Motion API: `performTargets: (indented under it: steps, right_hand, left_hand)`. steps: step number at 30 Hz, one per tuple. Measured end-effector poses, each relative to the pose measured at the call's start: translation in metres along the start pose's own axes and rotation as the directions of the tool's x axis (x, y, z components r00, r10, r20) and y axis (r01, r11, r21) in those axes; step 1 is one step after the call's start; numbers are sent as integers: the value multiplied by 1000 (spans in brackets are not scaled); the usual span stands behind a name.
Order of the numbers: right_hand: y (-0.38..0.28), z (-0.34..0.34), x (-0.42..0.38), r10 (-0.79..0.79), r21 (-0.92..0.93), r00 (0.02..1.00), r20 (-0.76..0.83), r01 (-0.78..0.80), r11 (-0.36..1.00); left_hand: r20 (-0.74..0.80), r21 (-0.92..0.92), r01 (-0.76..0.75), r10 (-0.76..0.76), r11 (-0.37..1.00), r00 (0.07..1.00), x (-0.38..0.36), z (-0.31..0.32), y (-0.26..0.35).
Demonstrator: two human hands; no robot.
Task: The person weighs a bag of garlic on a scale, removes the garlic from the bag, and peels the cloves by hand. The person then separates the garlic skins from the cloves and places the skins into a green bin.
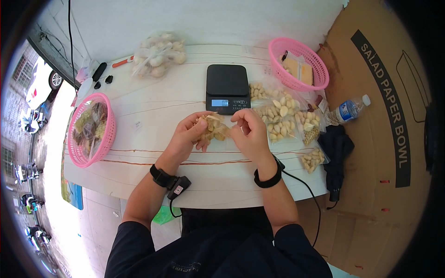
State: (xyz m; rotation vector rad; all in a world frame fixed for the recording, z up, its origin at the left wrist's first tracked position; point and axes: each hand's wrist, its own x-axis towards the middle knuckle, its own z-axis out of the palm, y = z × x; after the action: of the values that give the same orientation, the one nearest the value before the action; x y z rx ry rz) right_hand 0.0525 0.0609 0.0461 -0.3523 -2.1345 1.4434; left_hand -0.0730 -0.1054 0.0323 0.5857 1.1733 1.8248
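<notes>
From here I see the left hand (189, 134) curled around a clear bag of pale pieces (212, 128), just in front of the black scale (227, 88). The right hand (251, 134) has its fingers bent in at the bag's other end; whether they pinch it I can't tell. The table's near edge (222, 204) runs below both wrists, with bare white top between it and the hands, and a wider bare stretch left of the left hand. Beyond that stands a pink basket (109, 139) of bagged items. Just right of the right hand lie clear bags of pale cloves (279, 121); farther out, a pink basket (320, 82) holds a notepad and packets.
</notes>
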Motion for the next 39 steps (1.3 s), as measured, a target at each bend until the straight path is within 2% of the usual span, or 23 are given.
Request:
performTargets:
  steps: [1,2,4,5,7,11,14,16,19,23,25,28,39]
  right_hand:
    - [0,-1,0,-97,-10,995,-16,97,995]
    - [-1,0,-1,-98,-10,995,-15,98,995]
    - [-3,3,-5,-66,159,990,127,46,986]
    - [-6,4,-4,-67,160,990,126,46,986]
    - [-15,5,-3,-26,20,989,147,24,1000]
    - [-14,7,-2,-65,0,988,144,66,998]
    - [-10,5,-1,-14,29,984,180,9,1000]
    - [-7,4,0,47,133,971,233,-80,988]
    - [-12,-1,0,135,48,938,319,-158,986]
    - [-15,3,-1,140,-14,937,320,-143,990]
    - [-10,13,-4,-22,-20,981,192,27,999]
    - [-4,22,-8,-48,-17,991,125,51,999]
    - [-2,28,-8,-121,-50,989,84,125,991]
  left_hand:
    - [-14,5,2,-2,1000,1000,0,2,1]
    - [-28,9,3,-2,1000,1000,-1,3,1]
    - [-36,48,2,0,999,999,0,3,1]
    - [-43,86,2,1,996,999,0,3,1]
    - [-25,112,-10,13,994,1000,1,-2,-3]
    - [-21,166,-11,14,986,1000,1,-1,-3]
    - [-1,177,-8,9,984,1000,0,-1,0]
    - [14,156,-8,6,988,1000,-1,0,0]
    - [39,145,5,-11,989,999,-1,-2,-1]
    - [9,204,55,-58,978,998,0,0,-3]
    - [-3,223,50,-50,974,999,1,3,-4]
    - [-22,244,47,-43,969,999,1,3,-6]
    - [-35,141,31,-26,989,999,1,5,-8]
